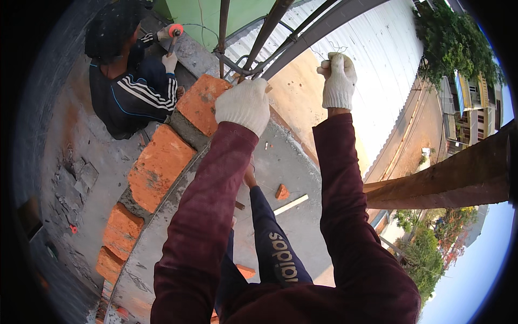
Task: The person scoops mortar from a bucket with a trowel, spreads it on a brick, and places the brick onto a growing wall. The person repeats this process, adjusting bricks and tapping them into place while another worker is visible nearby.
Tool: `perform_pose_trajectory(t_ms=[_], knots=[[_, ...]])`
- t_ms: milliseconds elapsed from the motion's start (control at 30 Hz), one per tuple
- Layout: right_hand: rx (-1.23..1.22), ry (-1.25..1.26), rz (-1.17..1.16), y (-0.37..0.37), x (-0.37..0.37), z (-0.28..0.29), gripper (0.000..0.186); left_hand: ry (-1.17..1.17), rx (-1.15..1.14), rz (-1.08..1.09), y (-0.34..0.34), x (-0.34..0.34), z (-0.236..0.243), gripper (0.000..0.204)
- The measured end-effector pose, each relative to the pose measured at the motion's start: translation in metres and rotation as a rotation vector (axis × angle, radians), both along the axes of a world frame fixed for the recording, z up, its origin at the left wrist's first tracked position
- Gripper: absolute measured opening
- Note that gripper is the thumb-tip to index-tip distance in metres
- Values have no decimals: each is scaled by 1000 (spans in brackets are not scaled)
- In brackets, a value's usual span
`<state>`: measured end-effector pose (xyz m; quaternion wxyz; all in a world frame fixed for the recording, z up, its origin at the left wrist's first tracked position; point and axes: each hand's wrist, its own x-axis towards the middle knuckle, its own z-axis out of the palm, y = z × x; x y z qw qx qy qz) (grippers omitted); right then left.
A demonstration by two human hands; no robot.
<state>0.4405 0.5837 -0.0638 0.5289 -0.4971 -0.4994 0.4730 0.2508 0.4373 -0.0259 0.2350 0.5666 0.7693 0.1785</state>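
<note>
White knitted gloves cover both hands. My left hand (244, 106) is closed against the lower part of a rebar cage (251, 69), beside the top brick of a low wall. A short tan stub (268, 88) shows at its edge; the rest of its grip is hidden. Raised apart to the right, my right hand (339, 82) pinches thin tie wire (338, 47), whose loose bent ends stick up above the fingers. Long steel bars and bent stirrups of the cage slant up past my left hand.
Orange bricks (161, 167) set in mortar run down the left. Beyond them a person (127, 89) crouches, holding a hammer-like tool (174, 36). A brick piece (282, 191) and a pale strip (291, 204) lie on the concrete ledge. A wooden beam (442, 181) juts in at right, above the street.
</note>
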Motion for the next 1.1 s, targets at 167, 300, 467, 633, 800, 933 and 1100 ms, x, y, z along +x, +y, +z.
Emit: perform_pose_trajectory(t_ms=[167, 300, 467, 633, 800, 933, 1100], knots=[[229, -252, -26, -33, -35, 6, 19, -473, 213, 98, 14, 25, 5, 52], [336, -415, -102, -52, -54, 10, 16, -685, 267, 164, 31, 30, 14, 74], [368, -467, -61, -51, -37, 1, 19, -1160, 312, 428, 43, 65, 18, 58], [147, -313, 98, -55, -33, -9, 31, -1286, 307, 413, 58, 67, 6, 29], [130, -264, 145, -40, -26, -39, 34, -1215, 370, 387, 64, 64, -7, 18], [-404, 451, 96, -40, -38, -33, 48, -1286, 398, 431, 58, 56, -9, 17], [-657, 936, 183, -6, -50, -41, 53, -1142, 354, 352, 51, 49, -5, 21]])
